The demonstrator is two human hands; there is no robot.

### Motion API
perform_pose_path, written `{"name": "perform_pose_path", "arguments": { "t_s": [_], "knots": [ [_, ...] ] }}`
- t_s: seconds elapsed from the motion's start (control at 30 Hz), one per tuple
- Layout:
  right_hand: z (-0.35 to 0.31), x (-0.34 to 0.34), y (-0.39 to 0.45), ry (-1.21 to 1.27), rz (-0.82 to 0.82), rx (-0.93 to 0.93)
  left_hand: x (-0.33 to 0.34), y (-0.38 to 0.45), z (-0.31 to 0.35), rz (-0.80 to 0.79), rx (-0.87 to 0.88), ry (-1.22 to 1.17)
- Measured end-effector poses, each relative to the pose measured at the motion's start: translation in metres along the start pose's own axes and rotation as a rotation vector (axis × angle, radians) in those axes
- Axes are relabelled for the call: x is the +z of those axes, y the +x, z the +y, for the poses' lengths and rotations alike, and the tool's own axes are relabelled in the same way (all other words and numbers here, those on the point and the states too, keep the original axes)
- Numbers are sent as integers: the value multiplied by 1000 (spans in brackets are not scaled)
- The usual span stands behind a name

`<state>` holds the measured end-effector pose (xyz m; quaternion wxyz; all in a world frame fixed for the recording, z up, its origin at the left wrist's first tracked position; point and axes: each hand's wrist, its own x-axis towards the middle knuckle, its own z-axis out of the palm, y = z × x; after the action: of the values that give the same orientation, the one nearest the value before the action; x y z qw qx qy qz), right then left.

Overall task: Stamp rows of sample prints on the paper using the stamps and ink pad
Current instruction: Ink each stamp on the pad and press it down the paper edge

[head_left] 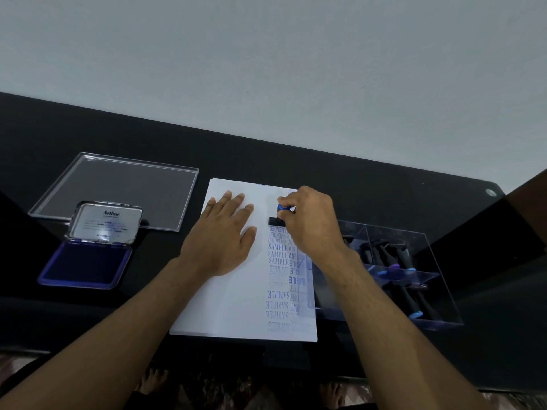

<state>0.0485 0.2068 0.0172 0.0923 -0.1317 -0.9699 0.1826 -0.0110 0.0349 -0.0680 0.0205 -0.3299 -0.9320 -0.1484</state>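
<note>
A white sheet of paper [233, 294] lies on the black table, with columns of blue prints down its right side. My right hand [310, 220] grips a stamp [277, 217] with a blue knob and black base, its base down on the paper above the topmost print. My left hand [226, 235] rests flat on the paper's upper left, fingers spread. The open ink pad [85, 264], blue pad facing up and its lid raised, sits at the left.
A clear acrylic lid or tray [124, 190] lies behind the ink pad. A clear compartmented box [414, 276] with several black stamps stands right of the paper. The table's far edge [296, 143] meets a pale wall.
</note>
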Motion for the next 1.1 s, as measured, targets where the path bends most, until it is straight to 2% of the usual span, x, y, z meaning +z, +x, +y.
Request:
{"name": "perform_pose_path", "arguments": {
  "t_s": [1.1],
  "knots": [
    [1,6,4,101,24,74,1,0,-1,7,2,-7]
  ]
}}
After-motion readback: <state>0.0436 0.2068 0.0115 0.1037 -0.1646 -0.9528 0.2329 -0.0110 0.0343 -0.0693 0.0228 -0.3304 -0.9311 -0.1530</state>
